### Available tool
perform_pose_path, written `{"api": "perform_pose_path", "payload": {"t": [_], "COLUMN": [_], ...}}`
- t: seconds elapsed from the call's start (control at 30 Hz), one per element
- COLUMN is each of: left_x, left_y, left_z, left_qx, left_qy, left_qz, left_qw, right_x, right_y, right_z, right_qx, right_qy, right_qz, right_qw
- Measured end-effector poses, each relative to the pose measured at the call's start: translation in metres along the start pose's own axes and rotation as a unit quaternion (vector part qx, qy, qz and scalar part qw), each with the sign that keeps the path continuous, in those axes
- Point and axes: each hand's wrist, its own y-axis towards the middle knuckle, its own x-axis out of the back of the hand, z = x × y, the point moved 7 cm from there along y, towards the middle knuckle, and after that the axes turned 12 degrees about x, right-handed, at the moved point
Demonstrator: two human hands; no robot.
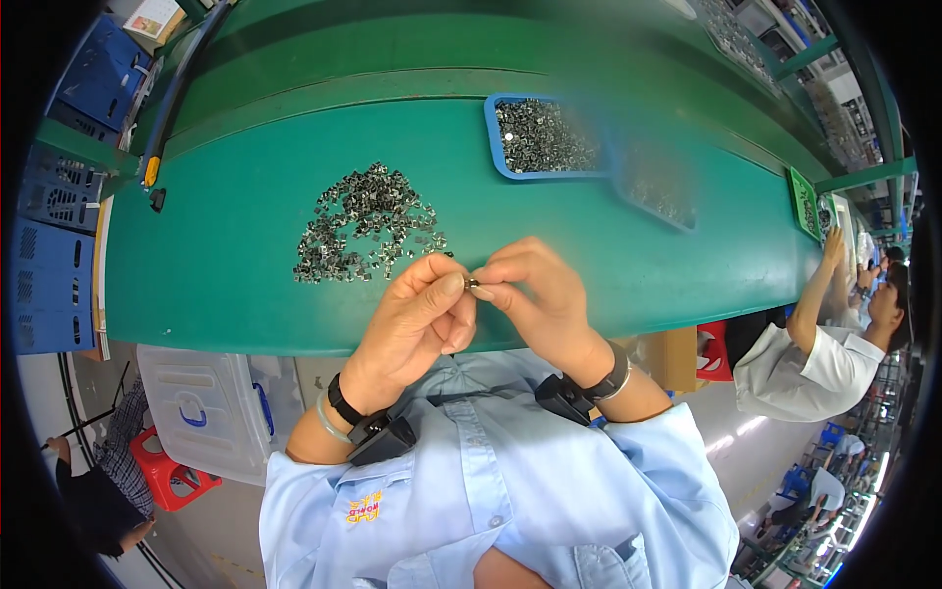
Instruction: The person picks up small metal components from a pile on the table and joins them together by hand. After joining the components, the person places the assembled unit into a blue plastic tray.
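Observation:
My left hand (pixel 410 316) and my right hand (pixel 543 297) meet above the front part of the green table (pixel 235 236). Between their fingertips is a small dark, shiny metal piece (pixel 472 284), pinched from both sides. Its exact shape is mostly covered by the fingers. Just beyond my left hand lies a loose pile of small metal pieces (pixel 368 211), silver and black. Farther back to the right, a blue tray (pixel 498 162) holds many similar small pieces. A second tray (pixel 655 187) beside it is blurred.
A green tray (pixel 805 203) stands at the table's right end, near a co-worker in white (pixel 819 368). Blue crates (pixel 54 285) are stacked at the left. Below the table edge are a clear lidded box (pixel 201 412) and a red stool (pixel 167 476). A yellow-black tool (pixel 152 172) hangs at the far left.

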Motion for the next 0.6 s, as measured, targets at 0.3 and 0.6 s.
{"api": "perform_pose_path", "payload": {"t": [0.3, 0.6], "left_x": [-0.0003, -0.0014], "left_y": [0.0028, 0.0059], "left_z": [0.0038, -0.0013], "left_qx": [-0.007, 0.008], "left_qy": [0.006, 0.054], "left_qz": [-0.026, -0.043], "left_qw": [1.000, 0.998], "right_x": [-0.0001, 0.0036], "right_y": [-0.0013, -0.0009], "right_z": [0.0011, -0.0038], "right_qx": [0.014, 0.002], "right_qy": [-0.003, -0.018], "right_qz": [0.006, 0.003], "right_qw": [1.000, 1.000]}}
